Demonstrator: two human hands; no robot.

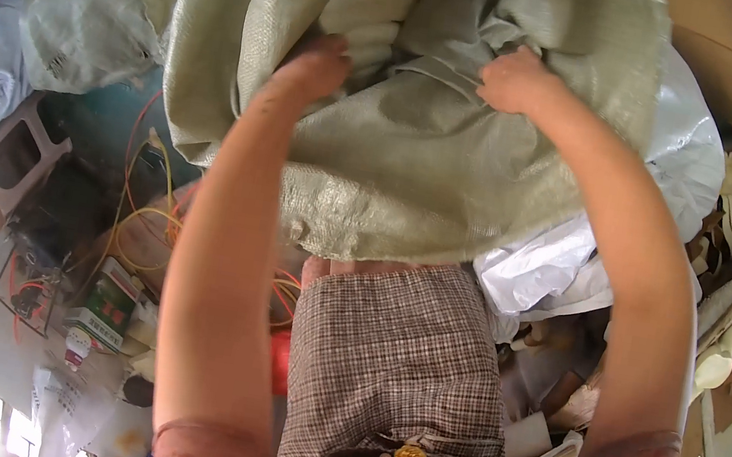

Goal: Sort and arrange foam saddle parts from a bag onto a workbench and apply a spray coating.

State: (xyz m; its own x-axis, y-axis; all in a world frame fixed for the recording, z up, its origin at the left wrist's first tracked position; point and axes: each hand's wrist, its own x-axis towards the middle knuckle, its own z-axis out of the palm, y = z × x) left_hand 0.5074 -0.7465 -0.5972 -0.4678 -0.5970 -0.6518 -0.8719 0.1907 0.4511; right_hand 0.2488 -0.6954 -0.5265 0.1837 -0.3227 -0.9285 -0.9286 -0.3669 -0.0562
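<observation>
A large grey-green woven plastic sack point(372, 191) lies open in front of me, its mouth folded back toward my lap. My left hand point(320, 63) reaches inside its left part, beside a stack of pale, curved, layered pieces point(374, 24). The fingers of that hand are in shade and partly hidden, so their grip cannot be made out. Farther right, my right hand point(514, 80) is closed on a crumpled fold of the sack's material.
Brown checked cloth point(396, 339) covers my lap. White plastic sheeting point(542, 266) lies to the right, near loose pale pieces point(712, 369). On the left are a grey plastic stool point(19, 154), tangled cords point(147, 223), a green-and-white box point(107, 302) and another bulky sack point(90, 3).
</observation>
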